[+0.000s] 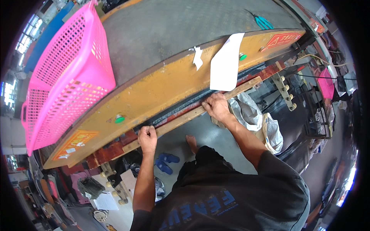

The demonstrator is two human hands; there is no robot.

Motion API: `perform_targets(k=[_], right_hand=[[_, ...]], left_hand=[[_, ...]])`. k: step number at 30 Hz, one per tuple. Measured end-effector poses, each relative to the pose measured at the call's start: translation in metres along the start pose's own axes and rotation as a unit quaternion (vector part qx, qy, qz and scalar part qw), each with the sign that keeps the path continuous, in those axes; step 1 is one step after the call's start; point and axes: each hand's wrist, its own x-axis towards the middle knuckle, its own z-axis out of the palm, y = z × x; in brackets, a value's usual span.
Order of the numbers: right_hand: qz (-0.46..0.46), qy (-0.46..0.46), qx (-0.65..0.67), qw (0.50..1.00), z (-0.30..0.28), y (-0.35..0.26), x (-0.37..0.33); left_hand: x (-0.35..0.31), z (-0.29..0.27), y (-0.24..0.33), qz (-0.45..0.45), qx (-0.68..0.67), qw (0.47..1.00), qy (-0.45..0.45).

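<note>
Both my hands are at a long wooden bar (181,120) that runs below the yellow front panel (154,88) of a machine. My left hand (147,139) is closed in a fist at the left part of the bar. My right hand (216,107) has its fingers curled down at the bar farther right. Between bar and panel lies a dark strip (175,109), with a red edge showing beside it. Whatever the fingers pinch is hidden. A white sheet of paper (225,65) hangs over the panel just above my right hand.
A pink plastic basket (73,77) stands at the left end of the grey machine top (154,34). Teal-handled scissors (263,22) lie at its far right. Green buttons (120,120) sit on the panel. Whitish sacks (246,111) and blue slippers (166,163) are below.
</note>
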Motion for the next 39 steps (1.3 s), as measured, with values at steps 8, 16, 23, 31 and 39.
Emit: perform_targets(k=[8,16,23,31,39], right_hand=[[0.015,-0.004,-0.012,1.000,0.004,-0.006,-0.004],[0.105,-0.188,0.035,0.976,-0.049,-0.043,-0.052],[-0.014,-0.115,0.037,0.993,0.015,-0.176,-0.021],[-0.036,-0.101,0.071,0.992,0.022,-0.186,-0.106],[0.240,-0.146,0.726,0.627,-0.048,-0.097,-0.130]], left_hand=[[-0.008,0.001,0.007,0.001,0.018,1.000,0.005],[-0.083,-0.026,0.042,-0.031,0.013,0.998,-0.046],[-0.114,-0.010,0.070,0.196,0.073,0.976,-0.062],[-0.212,-0.015,0.052,0.284,0.029,0.957,-0.050],[-0.241,-0.038,0.123,0.193,0.112,0.963,-0.151]])
